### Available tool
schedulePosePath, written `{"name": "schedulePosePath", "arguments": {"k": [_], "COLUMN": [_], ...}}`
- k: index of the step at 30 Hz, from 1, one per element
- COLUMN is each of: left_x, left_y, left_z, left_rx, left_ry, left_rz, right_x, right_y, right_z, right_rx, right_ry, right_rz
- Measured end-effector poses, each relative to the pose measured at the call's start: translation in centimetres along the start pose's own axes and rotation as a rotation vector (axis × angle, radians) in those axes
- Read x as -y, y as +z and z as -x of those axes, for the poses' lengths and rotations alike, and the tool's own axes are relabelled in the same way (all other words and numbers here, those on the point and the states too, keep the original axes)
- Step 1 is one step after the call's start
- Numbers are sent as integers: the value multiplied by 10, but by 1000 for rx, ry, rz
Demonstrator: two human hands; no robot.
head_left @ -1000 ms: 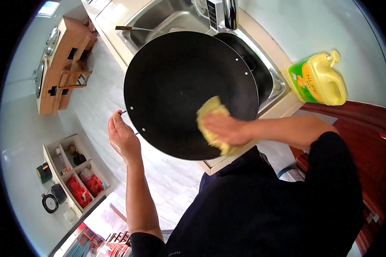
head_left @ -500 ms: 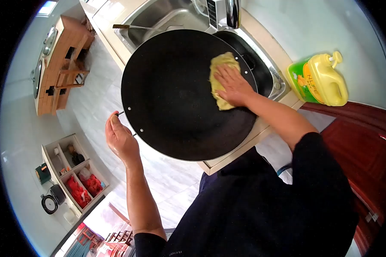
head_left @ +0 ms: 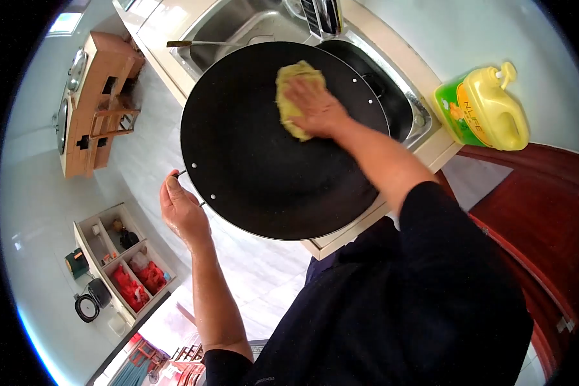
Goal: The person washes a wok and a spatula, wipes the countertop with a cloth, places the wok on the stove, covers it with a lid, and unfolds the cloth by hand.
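Observation:
A large black wok (head_left: 270, 186) is tilted over the counter edge and the sink, its inside facing me. My left hand (head_left: 183, 209) is closed around the wok's handle at the left rim. On the upper middle of the wok's inner surface lies a yellow cloth (head_left: 291, 119). My right hand (head_left: 315, 108) holds this cloth pressed against the wok, fingers stretched over it. Behind the wok's right rim, a dark pan-like vessel (head_left: 395, 106) sits in the sink basin, partly hidden.
The steel sink (head_left: 238, 32) with its faucet (head_left: 330, 16) lies beyond the wok. A long-handled utensil (head_left: 202, 43) rests across the sink's left edge. A yellow pump jug (head_left: 489, 109) stands to the right. Red cabinet doors (head_left: 534, 212) are at lower right.
My right hand has slid the yellow cloth leftward and slightly up across the wok's inside. My left hand keeps its hold on the handle, and the wok stays nearly in place.

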State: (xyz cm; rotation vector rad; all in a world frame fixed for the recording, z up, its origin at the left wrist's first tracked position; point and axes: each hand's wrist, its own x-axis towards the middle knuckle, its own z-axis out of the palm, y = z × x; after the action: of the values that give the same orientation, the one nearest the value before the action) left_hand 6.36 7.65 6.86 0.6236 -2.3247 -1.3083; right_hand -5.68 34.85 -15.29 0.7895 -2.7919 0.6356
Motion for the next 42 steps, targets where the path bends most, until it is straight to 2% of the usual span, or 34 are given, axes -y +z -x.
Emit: {"name": "schedulePosePath", "arguments": {"k": [1, 2, 3, 4, 7, 10, 12, 13, 15, 16, 18, 20, 22, 24, 26, 30, 32, 35, 38, 42], "left_x": [3, 4, 5, 5, 6, 1, -2, 0, 4, 2, -2, 1, -3, 6, 11, 8, 4, 7, 10, 10], "left_y": [0, -1, 0, 0, 2, 1, 0, -2, -1, -1, -2, -3, -3, -3, -4, -2, -1, 1, 2, 3], "left_z": [-1, -1, 0, -1, -2, 0, 1, 0, -1, -1, 0, -2, -1, -2, -3, -1, -1, -3, -5, -6], "left_rx": [-3, 4, 7, 4, -5, 1, 24, 20, 17, 23, 29, 40, 51, 27, 18, 6, -8, -29, -41, -51], "left_ry": [21, 24, 26, 28, 1, -26, -27, -20, -7, -8, -16, -29, -31, 9, 62, 95, 65, 37, 54, 55], "left_rz": [4, 16, 31, 47, 58, 26, 18, 12, 4, 0, -10, 35, 32, -6, -38, -54, -59, -42, -46, -27], "right_x": [-26, -38, -42, -39, -20, 41, 89, 112, 159, 176, 187, 169, 136, 91, 44, -31, -56, -82, -87, -69], "right_y": [-4, -27, -46, -63, -96, -100, -95, -77, -73, -70, -47, -23, -3, 3, 10, -14, -32, -59, -90, -116], "right_z": [17, 34, 54, 65, 102, 111, 102, 97, 54, 26, -33, -88, -122, -126, -109, -38, -5, 34, 73, 124], "right_rx": [-28, 143, 132, 284, 577, 770, 699, 645, 520, 361, 7, -181, -416, -331, -265, 38, 42, 214, 329, 412], "right_ry": [-17, 56, 54, 106, 11, -73, -213, -289, -321, -341, -405, -404, -224, -45, 29, 94, 35, -26, -89, -155], "right_rz": [-20, 121, 202, 212, 92, -229, -529, -583, -853, -948, -881, -689, -539, -256, -74, 143, 130, 247, 291, 139]}}
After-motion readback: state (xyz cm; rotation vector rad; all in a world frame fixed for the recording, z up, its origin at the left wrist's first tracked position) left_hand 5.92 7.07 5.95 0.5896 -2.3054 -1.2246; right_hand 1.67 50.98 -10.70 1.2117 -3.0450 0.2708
